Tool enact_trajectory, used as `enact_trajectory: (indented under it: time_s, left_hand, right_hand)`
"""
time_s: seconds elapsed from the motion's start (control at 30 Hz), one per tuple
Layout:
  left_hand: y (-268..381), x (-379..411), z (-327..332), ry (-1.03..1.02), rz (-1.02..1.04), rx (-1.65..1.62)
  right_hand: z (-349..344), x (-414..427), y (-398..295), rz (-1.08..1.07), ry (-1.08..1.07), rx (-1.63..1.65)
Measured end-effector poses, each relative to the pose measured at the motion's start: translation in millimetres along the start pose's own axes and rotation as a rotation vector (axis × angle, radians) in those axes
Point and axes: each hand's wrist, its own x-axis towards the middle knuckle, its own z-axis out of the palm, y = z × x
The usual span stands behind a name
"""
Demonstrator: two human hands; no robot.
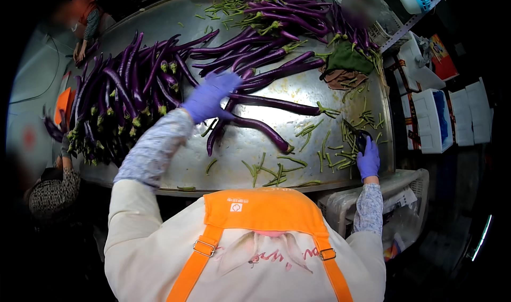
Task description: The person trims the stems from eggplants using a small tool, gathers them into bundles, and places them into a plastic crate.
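Note:
Long purple eggplants cover much of a metal table. My left hand, in a purple glove, is blurred over the eggplants at the middle; whether it grips one cannot be told. Just right of it, one eggplant points its green stem to the right, and a curved eggplant lies below. My gloved right hand holds dark-handled scissors at the table's right side, their blades pointing up and left among cut green stems. A dense pile of eggplants lies at the left.
More eggplants are heaped at the far side. Green and brown cloths lie near the right edge. A plastic-lined crate stands by my right arm, with white foam boxes beyond. Two other people work at the left; one's hands are at the table.

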Motion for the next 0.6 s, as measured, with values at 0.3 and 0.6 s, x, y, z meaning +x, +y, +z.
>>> enact_trajectory:
  time_s: [0.3,0.6]
  left_hand:
    - [75.4,73.3,87.2,-0.314,-0.132,-0.077]
    - [97.2,98.3,120.4,-0.217,-0.299,-0.022]
  right_hand:
    - [4.8,18.0,13.3,-0.270,0.025,-0.112]
    - [-16.5,39.7,-17.8,-0.063,-0.303,0.063]
